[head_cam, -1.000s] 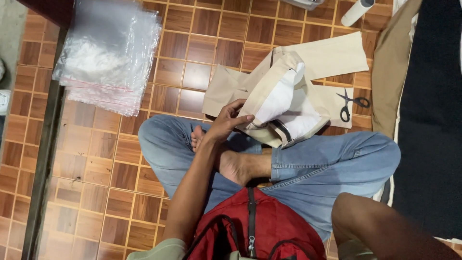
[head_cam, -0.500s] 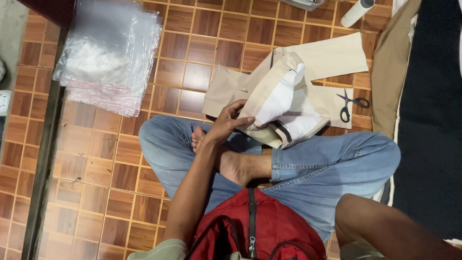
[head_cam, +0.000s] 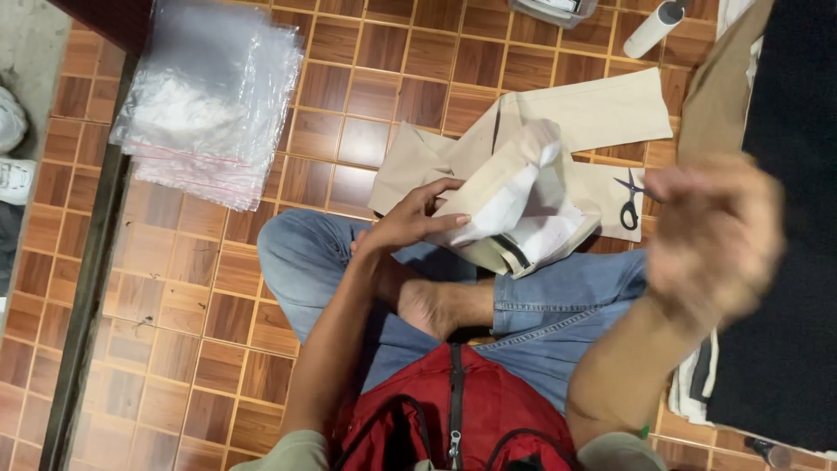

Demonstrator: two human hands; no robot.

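Left hand (head_cam: 410, 222) grips the edge of the folded beige trousers (head_cam: 514, 196), which lie on the person's crossed legs and the tiled floor (head_cam: 174, 296). Right hand (head_cam: 711, 235) is raised, blurred, holding nothing; its finger position cannot be told. It partly screens the black scissors (head_cam: 629, 202). Clear plastic bags (head_cam: 209, 100) lie stacked well apart, upper left. A red backpack (head_cam: 453, 414) rests in the lap.

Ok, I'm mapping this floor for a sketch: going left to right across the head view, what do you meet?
White shoe → stack of clear plastic bags → left hand on the folded beige cloth → scissors → blurred right hand → dark fabric.
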